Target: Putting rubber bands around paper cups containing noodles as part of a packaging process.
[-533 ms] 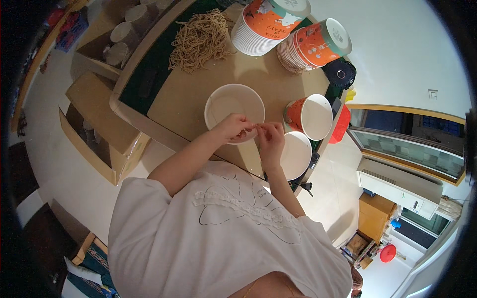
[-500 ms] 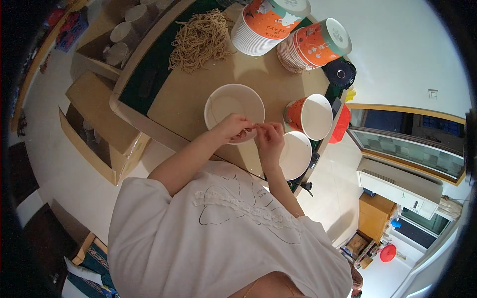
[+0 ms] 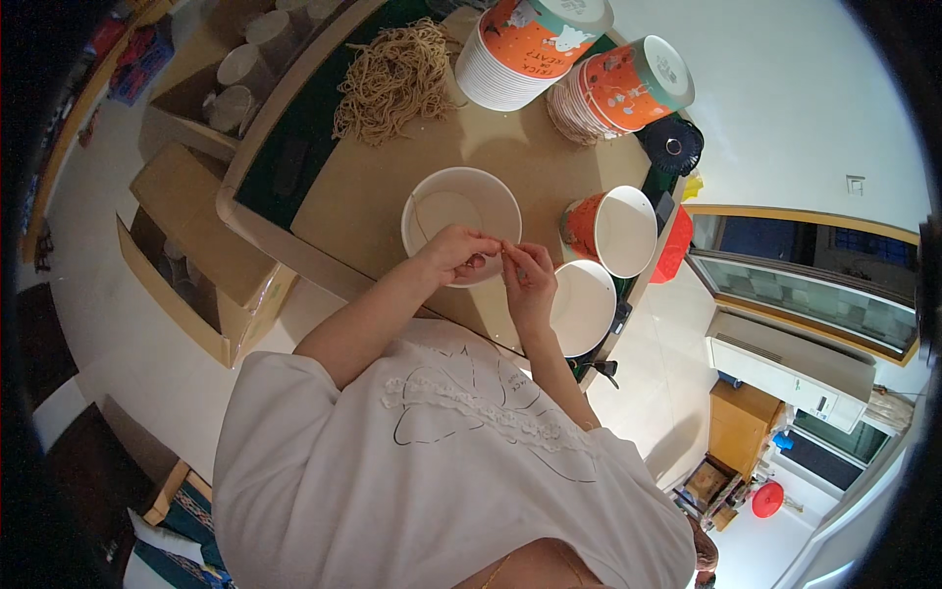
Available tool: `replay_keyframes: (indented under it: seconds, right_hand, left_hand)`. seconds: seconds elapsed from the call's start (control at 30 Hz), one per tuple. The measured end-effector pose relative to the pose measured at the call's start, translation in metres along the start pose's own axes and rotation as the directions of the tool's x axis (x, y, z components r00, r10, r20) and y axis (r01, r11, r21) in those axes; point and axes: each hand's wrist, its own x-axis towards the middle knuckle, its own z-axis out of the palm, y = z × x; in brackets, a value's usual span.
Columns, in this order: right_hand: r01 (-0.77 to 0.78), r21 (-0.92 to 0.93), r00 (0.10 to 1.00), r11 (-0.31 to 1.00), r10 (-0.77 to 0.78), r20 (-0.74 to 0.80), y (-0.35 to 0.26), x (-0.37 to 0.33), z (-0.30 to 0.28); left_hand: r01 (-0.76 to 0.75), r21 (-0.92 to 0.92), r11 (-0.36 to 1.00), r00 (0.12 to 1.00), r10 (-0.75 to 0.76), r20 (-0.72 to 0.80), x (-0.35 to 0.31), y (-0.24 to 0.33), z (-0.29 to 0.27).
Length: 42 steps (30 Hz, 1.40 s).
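A white paper bucket (image 3: 449,185) stands open end up near the front edge of the table. One thin tan cord (image 3: 416,210) hangs down inside its left wall. My left hand (image 3: 457,252) reaches over the bucket's near side, fingers closed in a pinch. At the bucket's right rim my right hand (image 3: 530,279) is also pinched, its fingertips meeting those of the left. What lies between the fingertips is too small to make out. Beside my right hand are a second white bucket (image 3: 586,306) and an orange printed bucket (image 3: 581,222), both with their openings showing.
Two stacks of upside-down orange printed buckets, a taller stack (image 3: 515,57) and another stack (image 3: 628,90), stand at the back. Left of them lies a heap of tan cords (image 3: 397,83). A black round object (image 3: 673,146) sits at right. Cardboard boxes (image 3: 201,231) stand left of the table.
The bucket has shifted very slightly left. My right hand has moved a little left, and the fingers of both hands have changed position at the rim.
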Motion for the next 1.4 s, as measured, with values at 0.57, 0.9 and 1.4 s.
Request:
replay_keyframes:
  seconds: [0.57,0.9,1.4]
  right_hand:
    - [-0.183,0.082,0.972,0.98,0.168,0.162,0.012,0.015,-0.005]
    - [-0.184,0.128,0.965,0.975,0.155,0.21,0.007,0.017,-0.009]
    - [-0.118,0.082,0.973,0.99,0.099,0.209,0.007,0.018,-0.006]
  left_hand:
    - [-0.17,0.377,0.911,0.972,0.219,-0.089,-0.002,-0.002,0.003]
    - [-0.206,0.441,0.874,0.96,0.268,-0.084,-0.008,0.001,0.006]
    - [-0.224,0.377,0.899,0.963,0.264,-0.058,-0.005,-0.002,0.004]
